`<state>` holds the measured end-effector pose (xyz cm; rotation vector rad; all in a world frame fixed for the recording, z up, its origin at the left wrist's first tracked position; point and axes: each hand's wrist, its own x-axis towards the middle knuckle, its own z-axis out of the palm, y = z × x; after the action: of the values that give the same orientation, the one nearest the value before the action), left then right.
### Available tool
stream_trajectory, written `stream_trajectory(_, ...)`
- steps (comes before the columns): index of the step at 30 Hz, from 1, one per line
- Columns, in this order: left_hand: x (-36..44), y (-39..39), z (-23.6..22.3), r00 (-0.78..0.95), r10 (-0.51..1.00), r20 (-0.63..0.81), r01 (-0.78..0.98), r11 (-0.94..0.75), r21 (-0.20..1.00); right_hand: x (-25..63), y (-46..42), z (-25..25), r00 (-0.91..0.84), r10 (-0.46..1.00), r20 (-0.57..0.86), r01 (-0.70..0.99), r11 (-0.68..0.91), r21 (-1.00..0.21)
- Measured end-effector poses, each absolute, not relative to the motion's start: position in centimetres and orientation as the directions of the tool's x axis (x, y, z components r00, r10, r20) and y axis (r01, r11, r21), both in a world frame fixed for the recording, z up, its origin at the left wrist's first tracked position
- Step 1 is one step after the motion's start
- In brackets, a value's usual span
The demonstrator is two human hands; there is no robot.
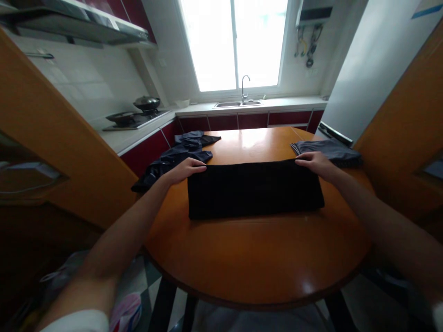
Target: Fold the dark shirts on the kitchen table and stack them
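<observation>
A black folded garment (254,190) lies in a long rectangle across the middle of the round wooden table (256,258). At its far left corner, my left hand (188,169) pinches the cloth between thumb and fingers. My right hand (316,164) grips the far right corner in the same way. The far edge runs nearly straight between the two hands, and the near edge rests on the tabletop. From this view I cannot tell exactly what kind of garment it is.
Crumpled dark clothes (173,157) lie at the table's left edge. Folded grey clothes (328,151) sit at the far right, near the fridge (374,69). Behind are a sink (238,104) and a stove (138,119) with pans. Wooden door panels flank the table.
</observation>
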<state>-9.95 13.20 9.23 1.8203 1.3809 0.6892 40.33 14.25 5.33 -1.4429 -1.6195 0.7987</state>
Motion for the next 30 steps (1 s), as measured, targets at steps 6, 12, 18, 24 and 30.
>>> stream_trajectory(6,-9.8,17.7,3.8,0.336,0.928,-0.158,0.596,-0.080,0.799,38.7,18.2,0.7,0.054,0.998,-0.022,0.556,-0.048,-0.829)
stream_trajectory(12,-11.5,18.7,1.9,0.370,0.927,-0.053,0.704,-0.243,0.667,40.5,19.5,-0.8,-0.038,0.998,0.043,0.656,0.058,-0.753)
stream_trajectory(18,-5.9,16.9,2.7,0.415,0.872,0.258,0.840,-0.477,0.258,35.6,16.6,0.2,-0.032,0.929,0.368,0.899,0.188,-0.396)
stream_trajectory(24,4.5,13.8,0.1,0.653,0.751,0.097,0.737,-0.659,0.150,25.5,12.9,-1.2,-0.469,0.865,0.179,0.820,0.502,-0.274)
stream_trajectory(30,3.9,14.4,-2.3,0.545,0.837,0.043,0.826,-0.545,0.143,27.5,15.0,-3.1,-0.441,0.893,0.089,0.858,0.449,-0.250)
